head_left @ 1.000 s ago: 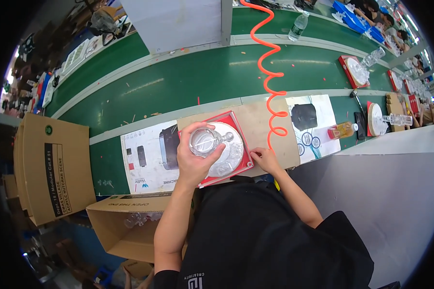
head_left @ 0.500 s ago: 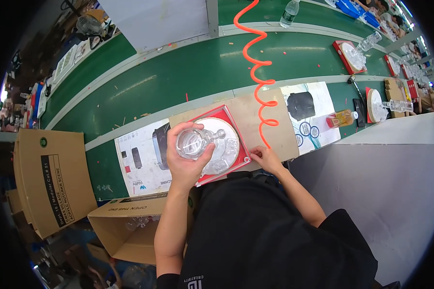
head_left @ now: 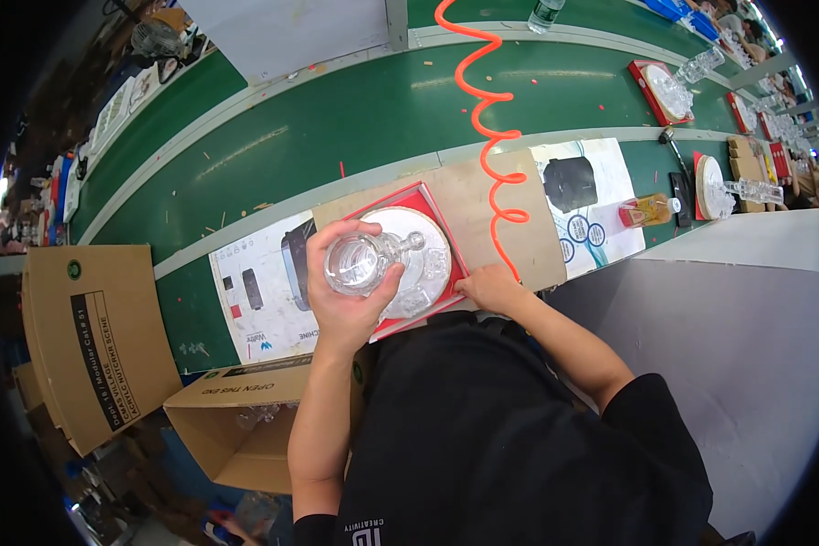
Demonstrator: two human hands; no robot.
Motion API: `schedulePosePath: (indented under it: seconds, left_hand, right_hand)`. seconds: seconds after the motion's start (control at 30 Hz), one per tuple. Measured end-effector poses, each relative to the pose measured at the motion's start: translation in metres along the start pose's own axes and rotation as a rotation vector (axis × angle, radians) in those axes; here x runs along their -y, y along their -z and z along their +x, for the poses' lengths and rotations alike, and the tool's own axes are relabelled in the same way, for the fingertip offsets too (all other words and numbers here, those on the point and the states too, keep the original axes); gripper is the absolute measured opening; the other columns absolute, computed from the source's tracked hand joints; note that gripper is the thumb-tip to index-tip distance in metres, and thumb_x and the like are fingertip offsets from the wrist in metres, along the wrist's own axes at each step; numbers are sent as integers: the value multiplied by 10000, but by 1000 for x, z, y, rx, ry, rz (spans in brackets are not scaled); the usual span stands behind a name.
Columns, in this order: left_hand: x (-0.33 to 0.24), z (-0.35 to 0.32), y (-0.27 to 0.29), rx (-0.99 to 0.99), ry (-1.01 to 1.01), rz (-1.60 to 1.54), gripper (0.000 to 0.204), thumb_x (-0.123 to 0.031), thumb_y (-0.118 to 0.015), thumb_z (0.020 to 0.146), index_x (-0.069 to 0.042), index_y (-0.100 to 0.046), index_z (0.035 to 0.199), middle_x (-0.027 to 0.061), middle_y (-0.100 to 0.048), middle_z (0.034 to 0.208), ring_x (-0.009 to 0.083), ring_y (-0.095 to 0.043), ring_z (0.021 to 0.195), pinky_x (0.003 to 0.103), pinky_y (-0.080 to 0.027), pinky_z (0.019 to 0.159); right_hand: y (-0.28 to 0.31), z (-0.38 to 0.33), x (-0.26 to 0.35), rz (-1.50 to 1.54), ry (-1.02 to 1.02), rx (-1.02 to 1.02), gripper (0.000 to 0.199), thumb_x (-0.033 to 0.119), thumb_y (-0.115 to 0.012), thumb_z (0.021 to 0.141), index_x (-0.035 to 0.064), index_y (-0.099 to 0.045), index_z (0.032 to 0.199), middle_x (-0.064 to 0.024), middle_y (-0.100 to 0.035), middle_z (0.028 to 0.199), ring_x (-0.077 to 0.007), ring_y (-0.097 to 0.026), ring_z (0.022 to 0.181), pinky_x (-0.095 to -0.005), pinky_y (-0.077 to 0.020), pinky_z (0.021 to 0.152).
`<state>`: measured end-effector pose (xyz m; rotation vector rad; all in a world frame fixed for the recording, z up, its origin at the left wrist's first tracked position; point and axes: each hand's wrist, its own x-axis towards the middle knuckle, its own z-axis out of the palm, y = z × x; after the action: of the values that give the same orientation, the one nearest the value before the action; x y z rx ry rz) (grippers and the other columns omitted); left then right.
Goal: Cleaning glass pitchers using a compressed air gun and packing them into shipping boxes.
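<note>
My left hand [head_left: 344, 305] is wrapped round a clear plastic figurine [head_left: 359, 264] with a round base and a knobbed stem. It is held above a white round disc [head_left: 416, 232], which lies in a shallow red square tray [head_left: 435, 207]. Several clear pieces lie on the disc, partly hidden by my left hand and the figurine. At the tray's near right corner, my right hand [head_left: 490, 289] has its fingertips closed on the rim.
Cardboard and printed sheets [head_left: 255, 291] cover the green bench. An orange coiled hose [head_left: 491, 136] hangs by my right hand. A hammer [head_left: 672, 146], a bottle of yellowish liquid [head_left: 648, 211] and another disc [head_left: 714, 187] lie right. Open cartons [head_left: 100, 337] stand left.
My right hand has shifted left, its fingertips reaching further over the tray's corner. My left hand still holds the figurine over the disc. The whole view has shifted slightly.
</note>
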<state>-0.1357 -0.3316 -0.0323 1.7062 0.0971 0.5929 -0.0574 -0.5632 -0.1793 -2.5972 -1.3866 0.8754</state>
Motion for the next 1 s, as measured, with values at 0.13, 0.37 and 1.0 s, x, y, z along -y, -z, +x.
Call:
schedulePosePath:
  seconds: [0.13, 0.37, 1.0]
  left_hand:
    - [0, 2, 1, 4, -3, 3, 589, 1, -772, 752, -36, -446, 1241, 122, -600, 1111, 224, -585, 1099, 356, -458, 979]
    - [3, 1, 3, -10, -52, 0, 614, -9, -814, 700, -32, -472, 1209, 113, -592, 1112, 208, -595, 1058, 332, -485, 913]
    - [5, 2, 5, 43, -34, 1, 618, -42, -790, 752, -21, -432, 1255, 133, -581, 1128, 220, -561, 1098, 346, -453, 954]
  right_hand:
    - [0, 14, -3, -106, 130, 13, 202, 182, -573, 858, 194, -735, 979, -115, -689, 786, -310, -683, 769, -432, -532, 670]
    - [19, 1, -5, 123, 53, -110, 152, 155, -583, 831, 132, -678, 947, -121, -691, 802, -316, -674, 757, -449, -516, 653]
    - [-4, 20, -6, -100, 90, -37, 150, 221, -577, 874, 114, -675, 838, -113, -660, 700, -312, -668, 678, -431, -517, 599]
